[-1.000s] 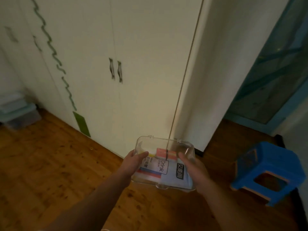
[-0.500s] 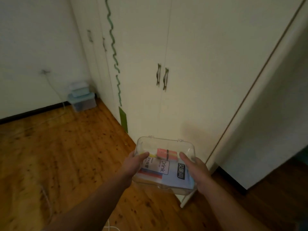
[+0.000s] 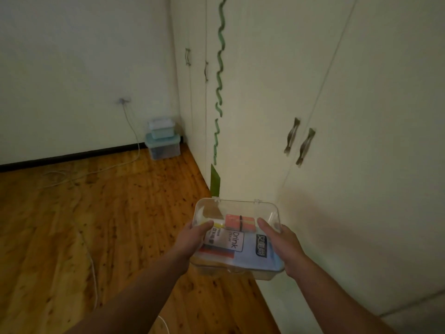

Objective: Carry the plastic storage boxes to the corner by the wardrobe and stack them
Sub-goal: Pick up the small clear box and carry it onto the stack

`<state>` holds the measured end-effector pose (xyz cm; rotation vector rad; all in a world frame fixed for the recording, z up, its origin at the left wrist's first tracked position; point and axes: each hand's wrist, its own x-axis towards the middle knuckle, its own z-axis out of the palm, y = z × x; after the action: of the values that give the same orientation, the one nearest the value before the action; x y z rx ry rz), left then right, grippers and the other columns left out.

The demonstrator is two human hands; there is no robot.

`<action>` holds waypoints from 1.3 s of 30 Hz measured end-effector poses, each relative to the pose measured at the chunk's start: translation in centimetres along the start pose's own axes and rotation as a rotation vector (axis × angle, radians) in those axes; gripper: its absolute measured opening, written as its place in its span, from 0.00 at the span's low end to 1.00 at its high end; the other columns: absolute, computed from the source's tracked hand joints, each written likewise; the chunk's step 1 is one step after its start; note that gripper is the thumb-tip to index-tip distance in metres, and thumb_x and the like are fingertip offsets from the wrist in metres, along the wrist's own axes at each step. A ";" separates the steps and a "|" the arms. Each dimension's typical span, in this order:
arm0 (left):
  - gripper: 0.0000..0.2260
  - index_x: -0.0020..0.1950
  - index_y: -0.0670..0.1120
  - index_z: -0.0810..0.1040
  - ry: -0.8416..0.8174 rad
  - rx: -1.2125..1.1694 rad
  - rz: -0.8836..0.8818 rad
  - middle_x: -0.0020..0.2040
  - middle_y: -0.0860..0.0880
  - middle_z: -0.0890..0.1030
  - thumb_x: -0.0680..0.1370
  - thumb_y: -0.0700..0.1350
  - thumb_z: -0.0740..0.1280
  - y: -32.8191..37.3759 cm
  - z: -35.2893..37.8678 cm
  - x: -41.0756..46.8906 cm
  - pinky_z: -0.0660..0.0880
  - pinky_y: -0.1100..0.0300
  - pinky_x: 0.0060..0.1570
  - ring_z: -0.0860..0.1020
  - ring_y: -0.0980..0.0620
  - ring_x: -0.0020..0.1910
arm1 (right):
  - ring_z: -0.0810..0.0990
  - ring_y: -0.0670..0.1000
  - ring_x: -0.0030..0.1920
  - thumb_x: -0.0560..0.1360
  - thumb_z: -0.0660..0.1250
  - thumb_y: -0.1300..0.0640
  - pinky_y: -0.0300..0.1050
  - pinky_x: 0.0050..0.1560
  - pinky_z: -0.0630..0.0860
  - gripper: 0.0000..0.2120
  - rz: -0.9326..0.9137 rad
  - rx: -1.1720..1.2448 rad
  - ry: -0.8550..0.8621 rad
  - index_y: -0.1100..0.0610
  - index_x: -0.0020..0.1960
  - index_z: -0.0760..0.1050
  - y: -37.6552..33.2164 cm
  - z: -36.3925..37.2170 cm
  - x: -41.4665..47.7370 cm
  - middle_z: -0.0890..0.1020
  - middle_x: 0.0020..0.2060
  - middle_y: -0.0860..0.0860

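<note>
Gripping the clear plastic box (image 3: pixel 238 210) by its two ends, the left hand (image 3: pixel 193 238) and right hand (image 3: pixel 284 243) curl around it at six o'clock, thumbs on the lid. It looks light, rigid and slick. The corner stack (image 3: pixel 162 139) sits at eleven o'clock.

Dim indoor light with a yellow-green cast fills the room, soft and even; where it comes from cannot be told. A faint, diffuse shadow spreads on the wardrobe (image 3: pixel 265 92) door just right of the clear storage box (image 3: pixel 237 209), whose lid carries pale glare streaks near both far corners. The whole picture is soft (the grain of the wooden floor (image 3: pixel 96 225) smears), and the stacked boxes (image 3: pixel 162 138) in the corner lack detail. Wide-angle distortion bows the wardrobe's edges and the skirting board (image 3: pixel 72 157).
</note>
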<state>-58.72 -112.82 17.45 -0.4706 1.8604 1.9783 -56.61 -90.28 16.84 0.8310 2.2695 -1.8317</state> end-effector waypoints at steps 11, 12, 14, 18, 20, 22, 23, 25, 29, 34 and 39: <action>0.17 0.63 0.48 0.74 0.133 -0.082 0.054 0.42 0.49 0.86 0.76 0.49 0.70 8.1 -5.4 11.3 0.80 0.57 0.31 0.85 0.50 0.38 | 0.84 0.53 0.44 0.70 0.70 0.37 0.44 0.39 0.78 0.27 -0.078 -0.053 -0.103 0.56 0.58 0.77 -9.9 8.5 10.9 0.85 0.44 0.53; 0.18 0.65 0.47 0.73 0.134 -0.094 0.050 0.45 0.47 0.85 0.76 0.49 0.70 8.9 -5.7 12.3 0.80 0.55 0.33 0.85 0.48 0.40 | 0.84 0.53 0.44 0.70 0.70 0.37 0.44 0.40 0.78 0.26 -0.085 -0.057 -0.115 0.55 0.58 0.77 -10.7 9.1 12.2 0.85 0.44 0.53; 0.20 0.66 0.47 0.73 0.141 -0.107 0.055 0.46 0.46 0.85 0.76 0.49 0.70 9.7 -6.0 13.7 0.80 0.55 0.33 0.85 0.47 0.41 | 0.84 0.53 0.44 0.70 0.70 0.37 0.46 0.43 0.79 0.26 -0.087 -0.067 -0.134 0.55 0.58 0.77 -11.8 10.0 14.0 0.85 0.44 0.53; 0.18 0.65 0.48 0.74 0.175 -0.147 0.055 0.45 0.47 0.86 0.76 0.48 0.69 11.0 -6.5 16.7 0.81 0.54 0.35 0.85 0.47 0.41 | 0.84 0.52 0.43 0.69 0.70 0.36 0.44 0.40 0.78 0.25 -0.108 -0.101 -0.179 0.54 0.56 0.78 -13.8 11.7 18.2 0.85 0.43 0.52; 0.17 0.64 0.48 0.75 0.228 -0.172 0.052 0.44 0.47 0.86 0.76 0.49 0.70 11.5 -6.6 18.6 0.80 0.54 0.34 0.85 0.47 0.41 | 0.83 0.52 0.43 0.69 0.70 0.36 0.44 0.40 0.78 0.24 -0.126 -0.126 -0.220 0.53 0.54 0.78 -15.1 12.6 20.7 0.85 0.42 0.51; 0.16 0.62 0.48 0.76 0.279 -0.178 0.050 0.43 0.48 0.86 0.75 0.50 0.71 12.2 -6.8 19.8 0.81 0.54 0.36 0.85 0.48 0.41 | 0.83 0.52 0.42 0.69 0.69 0.35 0.45 0.41 0.78 0.24 -0.151 -0.153 -0.248 0.53 0.53 0.78 -16.2 13.5 22.5 0.85 0.41 0.50; 0.16 0.61 0.48 0.76 0.304 -0.178 0.052 0.44 0.48 0.86 0.75 0.50 0.71 12.6 -6.9 20.6 0.81 0.52 0.38 0.85 0.47 0.41 | 0.84 0.52 0.42 0.69 0.69 0.35 0.46 0.42 0.79 0.23 -0.153 -0.160 -0.271 0.53 0.53 0.78 -16.7 14.0 23.6 0.85 0.41 0.50; 0.13 0.58 0.50 0.76 0.352 -0.188 0.049 0.42 0.49 0.86 0.75 0.50 0.71 13.6 -7.0 22.2 0.82 0.52 0.37 0.85 0.48 0.40 | 0.84 0.52 0.44 0.69 0.68 0.34 0.48 0.45 0.80 0.24 -0.156 -0.180 -0.310 0.52 0.54 0.79 -18.1 15.0 25.6 0.85 0.43 0.51; 0.07 0.52 0.52 0.74 0.391 -0.223 0.062 0.35 0.55 0.85 0.76 0.49 0.70 15.4 -7.7 24.3 0.77 0.60 0.25 0.84 0.54 0.32 | 0.83 0.51 0.45 0.69 0.68 0.34 0.45 0.43 0.78 0.26 -0.174 -0.179 -0.381 0.52 0.57 0.78 -20.4 16.8 28.5 0.85 0.45 0.51; 0.12 0.57 0.51 0.74 0.456 -0.249 0.054 0.41 0.50 0.86 0.76 0.49 0.70 17.4 -9.1 26.8 0.79 0.58 0.29 0.85 0.51 0.37 | 0.83 0.52 0.45 0.69 0.69 0.35 0.47 0.45 0.79 0.25 -0.180 -0.196 -0.452 0.52 0.56 0.78 -23.0 19.8 31.8 0.85 0.44 0.51; 0.14 0.59 0.49 0.76 0.478 -0.258 0.047 0.44 0.48 0.86 0.76 0.50 0.70 19.0 -11.5 30.3 0.80 0.55 0.35 0.85 0.48 0.41 | 0.83 0.49 0.42 0.70 0.68 0.35 0.44 0.40 0.78 0.21 -0.201 -0.204 -0.464 0.50 0.53 0.77 -24.8 23.2 34.4 0.84 0.40 0.48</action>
<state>-94.62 -123.75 18.41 -1.0646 1.8877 2.3008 -103.20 -103.13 18.14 0.1282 2.2327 -1.6104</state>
